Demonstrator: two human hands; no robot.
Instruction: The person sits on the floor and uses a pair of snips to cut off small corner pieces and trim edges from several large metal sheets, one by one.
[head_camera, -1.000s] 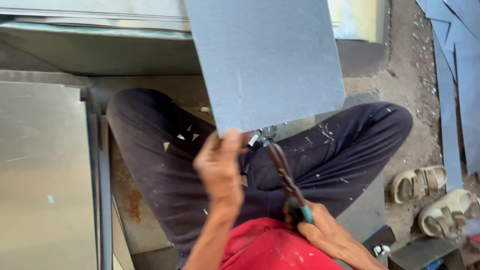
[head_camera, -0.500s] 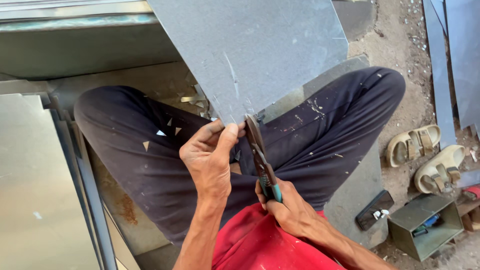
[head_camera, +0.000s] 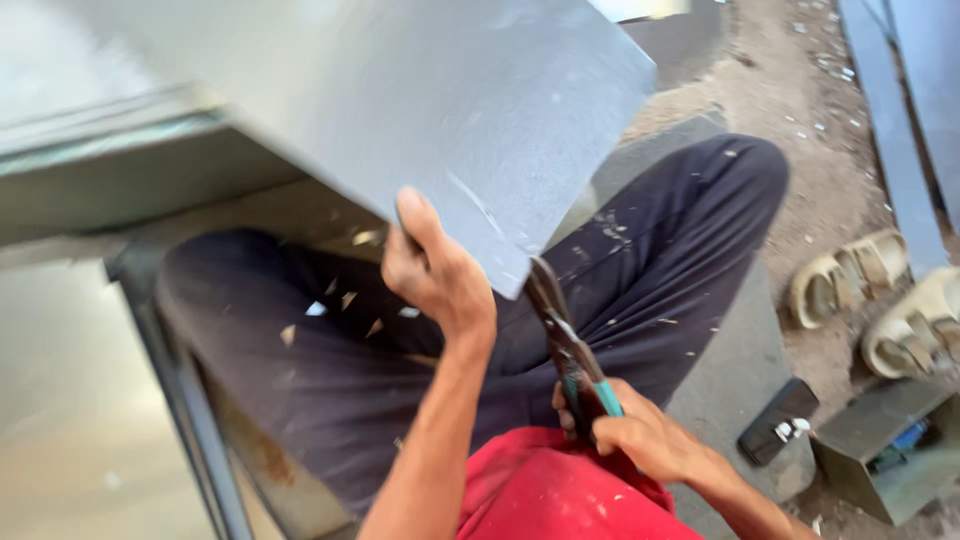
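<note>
Dirt floor (head_camera: 800, 120) under you, legs crossed in dark trousers. Your right hand (head_camera: 640, 435) is clenched round the teal-handled tin snips (head_camera: 570, 350), blades at the sheet's near edge. Your left hand (head_camera: 435, 270) pinches that edge, thumb on top. Grey metal sheet (head_camera: 420, 100): flat, dull, scratched, tilted over your lap. Beyond: sandals (head_camera: 850, 275), small green box (head_camera: 880, 440)

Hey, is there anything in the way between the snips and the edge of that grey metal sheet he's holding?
Nothing visible. The snips, gripped in the right hand, already meet the lower corner of the grey metal sheet. The left hand holds the sheet's edge just beside the blades, not across them.
</note>
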